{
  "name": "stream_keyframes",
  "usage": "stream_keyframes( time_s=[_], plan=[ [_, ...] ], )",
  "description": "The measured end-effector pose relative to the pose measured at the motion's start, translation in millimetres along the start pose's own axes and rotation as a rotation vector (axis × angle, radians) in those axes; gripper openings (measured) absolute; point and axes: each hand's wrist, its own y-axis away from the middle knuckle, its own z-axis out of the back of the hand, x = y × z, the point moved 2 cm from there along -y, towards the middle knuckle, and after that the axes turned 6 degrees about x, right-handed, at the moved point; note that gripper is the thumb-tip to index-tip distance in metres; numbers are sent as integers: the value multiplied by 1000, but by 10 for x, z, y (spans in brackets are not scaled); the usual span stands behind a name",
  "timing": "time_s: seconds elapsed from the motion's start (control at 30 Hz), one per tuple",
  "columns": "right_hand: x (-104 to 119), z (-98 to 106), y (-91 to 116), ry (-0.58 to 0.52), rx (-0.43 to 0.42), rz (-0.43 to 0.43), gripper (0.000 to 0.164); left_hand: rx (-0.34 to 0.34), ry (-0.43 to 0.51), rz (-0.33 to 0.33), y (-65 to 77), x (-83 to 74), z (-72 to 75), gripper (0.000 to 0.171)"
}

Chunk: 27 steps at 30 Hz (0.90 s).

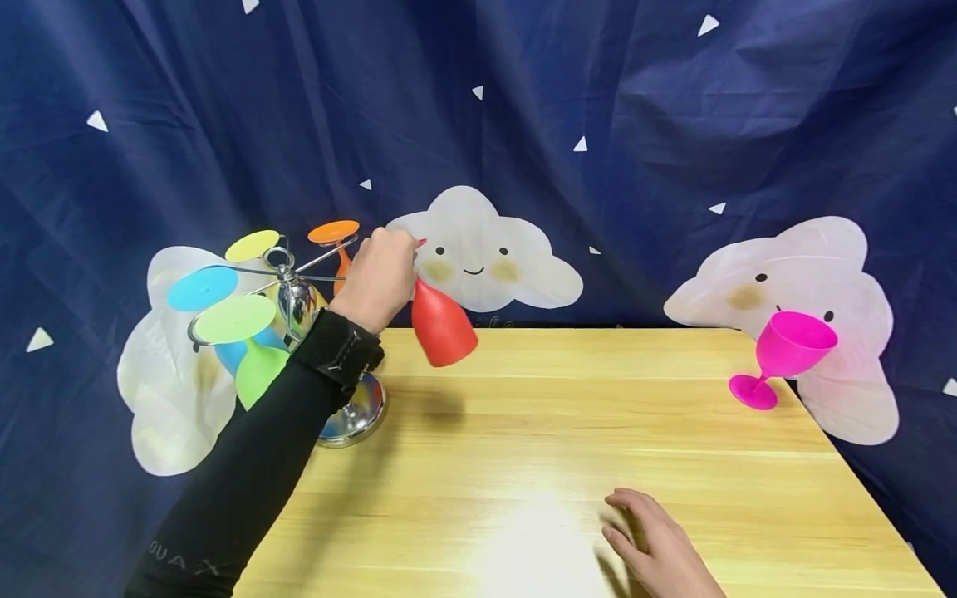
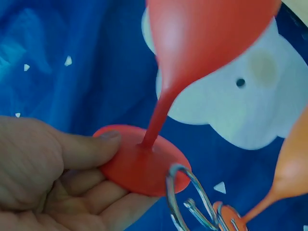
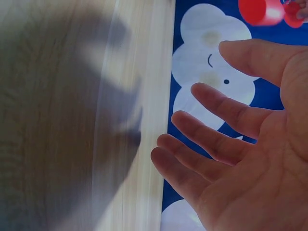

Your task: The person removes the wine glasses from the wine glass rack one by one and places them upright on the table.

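Note:
My left hand (image 1: 381, 276) pinches the foot of a red goblet (image 1: 443, 324), which hangs bowl down beside a chrome glass rack (image 1: 299, 303). In the left wrist view the thumb lies on the red foot (image 2: 130, 168) with fingers beneath, and a metal ring (image 2: 175, 202) of the rack is close to its edge. Upside down on the rack hang a yellow goblet (image 1: 252, 246), a blue goblet (image 1: 202, 288), a green goblet (image 1: 238, 320) and an orange goblet (image 1: 333, 232). Over the front of the table, my right hand (image 1: 658, 544) holds nothing, its fingers loosely spread.
A magenta goblet (image 1: 792, 349) stands upright near the right edge of the wooden table (image 1: 568, 432). The rack's round chrome base (image 1: 359, 415) rests at the table's left side. A dark blue curtain (image 1: 561, 75) with smiling clouds hangs behind.

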Motion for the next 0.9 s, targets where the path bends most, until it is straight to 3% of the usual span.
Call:
stream_keyframes(
  time_s=[0.23, 0.5, 0.73, 0.9],
  plan=[
    [37, -18, -23, -8, -13, 16, 32, -41, 135, 71, 54, -104, 19, 21],
    [83, -32, -39, -16, 11, -1, 32, -40, 274, 161, 67, -28, -41, 21],
    [107, -33, -52, -40, 40, -20, 35, 95, 489, 311, 174, -51, -262, 21],
    [154, -42, -81, -42, 40, -21, 37, 235, 807, 432, 327, -106, -651, 21]
  ],
)
